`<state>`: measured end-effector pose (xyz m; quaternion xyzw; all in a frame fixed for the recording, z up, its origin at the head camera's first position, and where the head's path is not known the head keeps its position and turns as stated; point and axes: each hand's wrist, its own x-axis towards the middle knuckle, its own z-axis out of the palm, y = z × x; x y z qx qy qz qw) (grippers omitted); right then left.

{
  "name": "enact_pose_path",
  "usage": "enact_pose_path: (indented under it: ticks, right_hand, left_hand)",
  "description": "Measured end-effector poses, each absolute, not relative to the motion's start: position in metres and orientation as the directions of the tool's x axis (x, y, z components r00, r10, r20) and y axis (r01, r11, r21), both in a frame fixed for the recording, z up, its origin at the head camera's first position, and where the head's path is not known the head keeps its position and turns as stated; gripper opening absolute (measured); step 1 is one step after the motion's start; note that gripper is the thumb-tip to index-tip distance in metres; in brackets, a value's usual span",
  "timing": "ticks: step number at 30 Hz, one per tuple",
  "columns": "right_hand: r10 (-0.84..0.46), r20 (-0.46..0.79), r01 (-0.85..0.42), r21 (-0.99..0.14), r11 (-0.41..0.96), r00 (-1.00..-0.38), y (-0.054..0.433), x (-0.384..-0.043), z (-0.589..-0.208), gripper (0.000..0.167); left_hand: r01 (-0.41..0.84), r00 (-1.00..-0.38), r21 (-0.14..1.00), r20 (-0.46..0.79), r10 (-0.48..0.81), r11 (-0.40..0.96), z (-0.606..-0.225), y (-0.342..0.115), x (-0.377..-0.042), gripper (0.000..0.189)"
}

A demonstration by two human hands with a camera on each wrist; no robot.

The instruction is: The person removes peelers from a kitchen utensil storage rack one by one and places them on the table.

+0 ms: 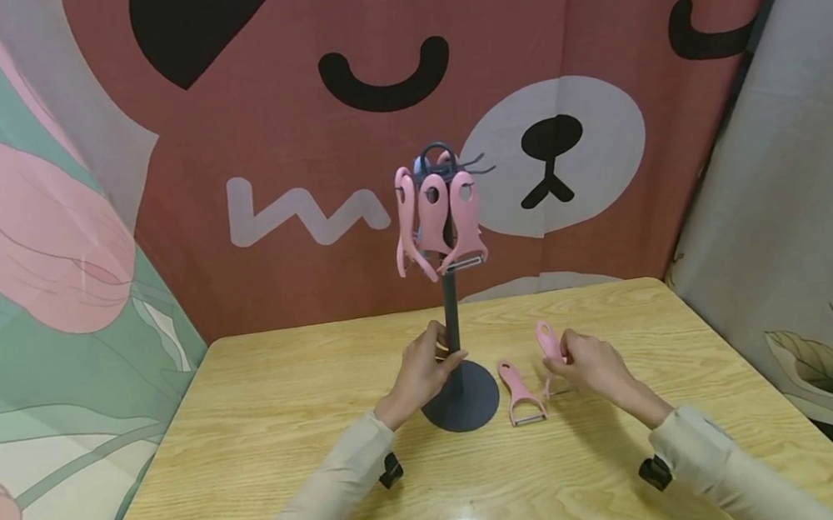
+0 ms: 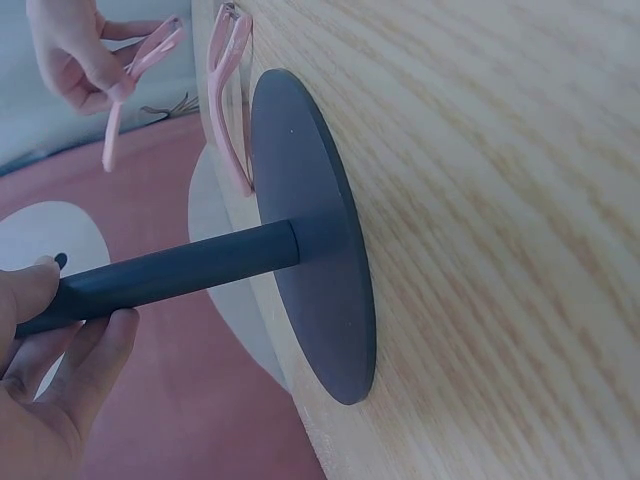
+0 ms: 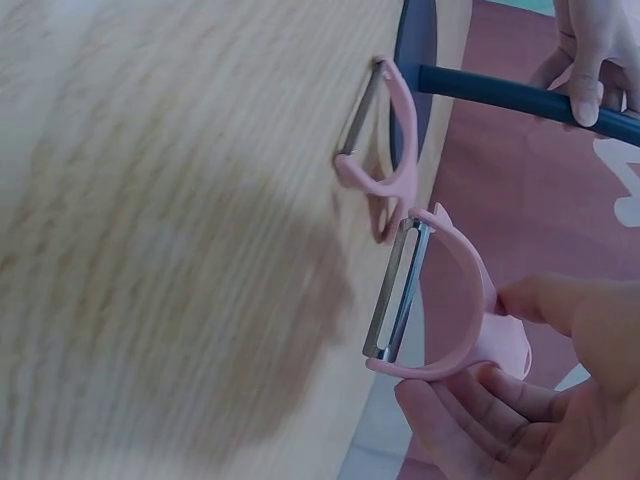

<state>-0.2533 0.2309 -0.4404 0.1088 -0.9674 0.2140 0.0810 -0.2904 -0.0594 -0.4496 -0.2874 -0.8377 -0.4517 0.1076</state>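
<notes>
Across the bench [image 1: 265, 408], seen from the head view, a dark stand [image 1: 451, 303] stood upright on its round base [image 1: 461, 412], pink peelers [image 1: 433, 216] hanging round its top. The left hand [image 1: 420, 370] gripped it low down; the right hand [image 1: 596, 364] pinched a held peeler [image 1: 547, 339], while a loose peeler [image 1: 515, 384] lay between that hand and the base. From the left wrist, I saw thumb and fingers curled about the pole [image 2: 190, 265]. From the right wrist, the held peeler was off the bench, its metal blade [image 3: 387, 290] the end nearest the wood, thumb and fingers closed on the handle.
</notes>
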Motion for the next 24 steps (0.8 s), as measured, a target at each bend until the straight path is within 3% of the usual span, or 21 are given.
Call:
enact_pose_path:
  ticks: [24]
  right_hand:
    - [-0.164, 0.061, -0.175, -0.371, 0.912, -0.984, 0.234, -0.252, -0.459, 0.030]
  left_hand:
    - [0.590, -0.804, 0.687, 0.455, 0.383, 0.424, -0.451, -0.059, -0.291, 0.025]
